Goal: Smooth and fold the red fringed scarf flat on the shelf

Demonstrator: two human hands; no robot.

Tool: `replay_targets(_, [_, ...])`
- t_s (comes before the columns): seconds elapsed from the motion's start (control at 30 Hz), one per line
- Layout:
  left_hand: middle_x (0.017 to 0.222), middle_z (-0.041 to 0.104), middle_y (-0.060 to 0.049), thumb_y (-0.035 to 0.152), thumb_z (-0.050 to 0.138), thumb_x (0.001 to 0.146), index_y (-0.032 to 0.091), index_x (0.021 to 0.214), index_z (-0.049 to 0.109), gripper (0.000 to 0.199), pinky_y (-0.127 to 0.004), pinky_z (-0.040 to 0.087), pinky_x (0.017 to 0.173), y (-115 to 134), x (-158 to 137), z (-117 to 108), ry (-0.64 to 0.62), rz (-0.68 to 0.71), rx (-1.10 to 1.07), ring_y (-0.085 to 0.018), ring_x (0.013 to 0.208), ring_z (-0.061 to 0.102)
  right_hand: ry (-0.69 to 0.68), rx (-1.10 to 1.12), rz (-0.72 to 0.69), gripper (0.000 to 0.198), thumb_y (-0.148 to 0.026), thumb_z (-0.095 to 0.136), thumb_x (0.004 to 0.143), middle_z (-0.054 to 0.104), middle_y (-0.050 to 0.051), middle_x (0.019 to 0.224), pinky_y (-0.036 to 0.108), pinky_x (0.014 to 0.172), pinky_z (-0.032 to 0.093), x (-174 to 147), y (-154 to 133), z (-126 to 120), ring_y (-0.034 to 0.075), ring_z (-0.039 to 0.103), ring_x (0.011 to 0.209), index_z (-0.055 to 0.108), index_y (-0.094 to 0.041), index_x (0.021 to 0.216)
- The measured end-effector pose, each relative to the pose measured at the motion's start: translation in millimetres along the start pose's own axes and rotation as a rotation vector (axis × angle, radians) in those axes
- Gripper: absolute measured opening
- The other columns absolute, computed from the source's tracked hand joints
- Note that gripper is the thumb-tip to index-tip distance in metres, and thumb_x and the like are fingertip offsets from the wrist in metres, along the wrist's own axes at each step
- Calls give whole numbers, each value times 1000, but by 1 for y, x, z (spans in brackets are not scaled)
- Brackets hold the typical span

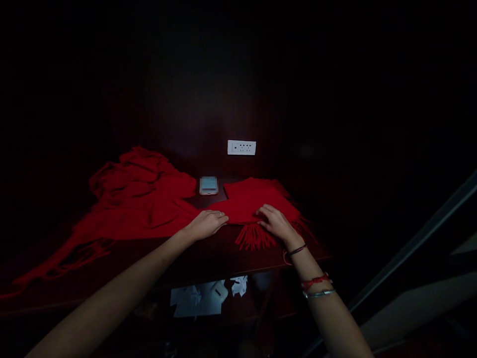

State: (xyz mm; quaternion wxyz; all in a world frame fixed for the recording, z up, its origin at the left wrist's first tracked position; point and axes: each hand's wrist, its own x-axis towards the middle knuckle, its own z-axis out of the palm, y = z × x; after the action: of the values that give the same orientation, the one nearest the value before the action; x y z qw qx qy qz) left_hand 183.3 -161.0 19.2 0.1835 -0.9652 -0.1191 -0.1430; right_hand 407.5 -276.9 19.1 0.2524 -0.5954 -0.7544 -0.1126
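"How is the red cloth [257, 191] looking to you?"

"It's appearing matt and soft, like wool, while its fringe [255, 236] is showing rough, twisted strands."

"And the shelf [219, 253] beneath?"

"That's looking like dark, smooth wood."

"The socket plate [241, 147] is reading as smooth white plastic."

"Agreed. The pale sheet [197, 307] is looking like matt paper, and the white scrap [239, 285] like crumpled paper."

"The bangle [323, 293]?"

"It's glinting like polished metal; the red bracelet [315, 282] is resembling knotted cord."
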Motion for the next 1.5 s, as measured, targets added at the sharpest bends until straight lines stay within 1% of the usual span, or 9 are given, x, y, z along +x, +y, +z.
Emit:
replay_targets(0.13, [76,56,-3,26,31,86,18,82,50,21,-22,38,61,-1,0,1,-5,-21,9,-13,70,53,-12,-19,-7,6,-15,50,75,56,3,75,24,69,37,0,6,2,13,50,73,55,-16,78])
replay_targets(0.3, [86,55,-3,34,32,85,19,87,50,24,-22,38,64,1,2,2,57,15,33,-14,76,53,-22,-56,-28,11,-18,46,79,57,4,74,24,70,36,0,9,4,14,51,73,57,-16,79])
replay_targets(0.53, [79,55,-3,29,29,87,18,82,54,27,-21,37,59,1,3,5,70,-30,10,-12,70,53,-36,-131,1,15,-21,45,80,59,5,75,23,70,36,-2,9,2,14,52,75,59,-16,81])
replay_targets(0.77, [76,56,-3,27,32,85,18,78,53,24,-22,38,60,5,4,5,46,-8,8,-14,70,53,-66,-113,18,18,-23,43,82,60,5,78,23,71,36,-3,10,0,14,53,78,59,-17,84])
replay_targets(0.9, [79,57,-4,25,34,84,17,78,52,20,-23,39,62,6,3,7,23,-30,-8,-14,72,54,-20,-96,15,16,-26,50,77,58,4,83,24,72,36,-7,11,-4,15,50,82,58,-18,89])
replay_targets(1.03, [82,58,-4,24,33,85,17,80,51,20,-24,41,64,6,2,9,19,-34,-4,-15,75,54,63,-144,66,14,-18,54,74,57,4,86,26,74,34,-14,15,-7,16,48,84,56,-18,88])
replay_targets(1.13, [82,58,-4,25,31,85,17,81,51,22,-23,41,64,7,2,9,13,-37,7,-15,75,55,48,-184,73,9,-16,50,76,57,3,77,25,71,33,-18,16,-8,15,49,77,57,-18,81])
replay_targets(1.23, [82,58,-4,25,30,85,17,82,51,23,-23,41,64,9,3,9,14,-38,17,-15,75,54,29,-229,79,11,-17,47,78,56,3,72,24,68,32,-18,16,-8,14,49,72,58,-17,78])
replay_targets(1.5, [89,57,-4,26,29,86,19,96,49,24,-23,40,70,14,2,4,55,-27,34,-14,82,53,35,-276,89,16,-13,42,80,56,4,71,24,67,33,-17,14,-6,14,48,72,57,-17,79])
